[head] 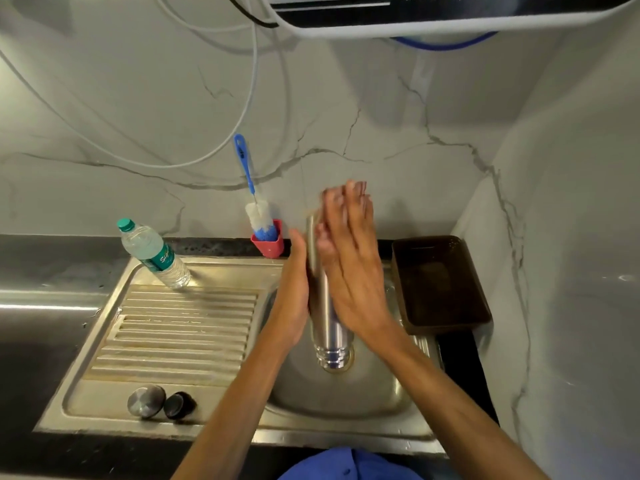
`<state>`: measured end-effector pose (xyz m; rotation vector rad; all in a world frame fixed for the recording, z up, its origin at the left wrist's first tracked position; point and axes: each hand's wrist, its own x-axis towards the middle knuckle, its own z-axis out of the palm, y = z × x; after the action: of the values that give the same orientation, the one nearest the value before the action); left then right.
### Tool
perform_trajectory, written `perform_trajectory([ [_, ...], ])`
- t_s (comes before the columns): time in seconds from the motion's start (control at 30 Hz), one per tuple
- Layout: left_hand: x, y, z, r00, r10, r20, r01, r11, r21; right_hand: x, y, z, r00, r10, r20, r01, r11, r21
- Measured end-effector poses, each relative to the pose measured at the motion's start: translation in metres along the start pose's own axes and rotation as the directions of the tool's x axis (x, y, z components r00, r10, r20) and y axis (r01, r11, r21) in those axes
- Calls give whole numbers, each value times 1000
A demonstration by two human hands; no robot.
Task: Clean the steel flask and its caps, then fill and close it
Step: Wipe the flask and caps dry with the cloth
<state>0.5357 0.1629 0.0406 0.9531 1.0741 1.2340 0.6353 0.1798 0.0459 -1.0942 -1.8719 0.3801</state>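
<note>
Steel first: we have the flask [327, 327] upside down over the sink [346, 393], its open mouth pointing at the drain, so we judge we are mid-wash, rolling or shaking it to rinse or drain it. Our left hand [294, 289] lies flat against its left side with the fingers straight, and our right hand [349, 265] presses flat on the other side, fingers also straight and blurred with motion; neither curls round the flask, which is carried between the two palms. Both caps are off: the steel cap [146, 400] and the black cap [179, 405] sit touching each other on the near edge of the drainboard [180, 327], well apart from the flask. Whether they are already washed we cannot tell. Filling and closing are clearly still ahead of us, since the flask is inverted and open. The brush [258, 216], blue-handled with white bristles, stands in a red holder [268, 242] at the back of the sink, just left of our hands. A water bottle [152, 254] with a green top stands at the far corner of the drainboard, likely our source for filling. A brown tray [440, 285] rests on the right of the sink. The surface [41, 341] is dark stone, the wall [346, 116] behind is white veined marble, white tubes [207, 157] loop across it, and an appliance [415, 15] hangs overhead.
</note>
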Motion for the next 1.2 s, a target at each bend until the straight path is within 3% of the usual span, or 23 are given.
perform_trajectory([
  [0.07, 0, 7, 3, 996, 88, 29, -90, 993, 71, 8, 1, -6, 991, 131, -7, -127, 970, 207],
  [0.17, 5, 7, 5, 985, 125, -121, -102, 979, 176, -3, 8, -6, 980, 197, 8, -188, 923, 337],
  [0.3, 20, 13, -6, 952, -41, -304, 32, 999, -36, -51, 9, 3, 984, 33, 176, -71, 974, 213],
  [0.43, 29, 18, -15, 958, -48, -282, 16, 993, -113, -80, 20, 14, 943, -185, 276, 187, 982, 19],
  [0.5, 22, 18, -11, 973, -7, -231, -21, 992, -120, -62, 20, 11, 943, -204, 263, 213, 977, -4],
  [0.67, 5, 8, 6, 986, 69, -151, -85, 991, -106, 9, -13, -6, 988, 86, 128, -113, 970, 216],
  [0.77, 9, 17, 3, 971, 108, -213, -123, 991, -55, 23, -13, -8, 987, 121, 109, -154, 911, 384],
  [0.87, 23, 35, -12, 948, 74, -310, -112, 988, -105, -15, -10, -2, 982, 8, 189, -58, 963, 264],
  [0.93, 30, 43, -24, 951, 37, -308, -91, 983, -161, -47, -4, 6, 950, -183, 254, 151, 978, 141],
  [0.97, 33, 43, -27, 964, 19, -267, -68, 982, -176, -52, 0, 9, 930, -254, 267, 242, 967, 79],
  [1.03, 25, 37, -20, 988, 31, -150, -57, 983, -173, -39, 2, 11, 937, -269, 223, 277, 961, -6],
  [1.1, 17, 17, -7, 991, 46, -127, -67, 983, -169, -12, -9, 9, 979, -172, 111, 171, 985, 18],
  [1.2, -1, 0, 11, 989, -47, -139, 18, 979, -201, 30, -11, -12, 987, 138, 87, -157, 947, 279],
])
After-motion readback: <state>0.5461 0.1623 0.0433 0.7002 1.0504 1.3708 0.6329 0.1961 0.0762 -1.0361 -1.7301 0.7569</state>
